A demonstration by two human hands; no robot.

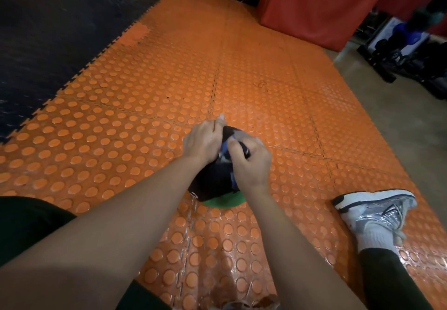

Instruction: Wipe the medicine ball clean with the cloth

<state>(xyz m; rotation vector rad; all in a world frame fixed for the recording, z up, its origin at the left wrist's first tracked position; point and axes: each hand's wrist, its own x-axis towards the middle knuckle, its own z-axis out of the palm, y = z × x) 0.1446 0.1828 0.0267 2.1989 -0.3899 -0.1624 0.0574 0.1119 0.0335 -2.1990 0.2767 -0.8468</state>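
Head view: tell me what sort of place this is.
Most likely a gym. The floor is studded orange interlocking matting beside black rubber tiles, a red padded box stands at the back, and dumbbells sit on a rack at the right.

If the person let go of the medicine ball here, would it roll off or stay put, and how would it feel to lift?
The medicine ball is round and sits on the studded orange mat, so it could roll if pushed, though the studs probably slow it. Both the left hand and the right hand are on it, with the blue cloth between them. It looks dense, so likely heavy for its size.
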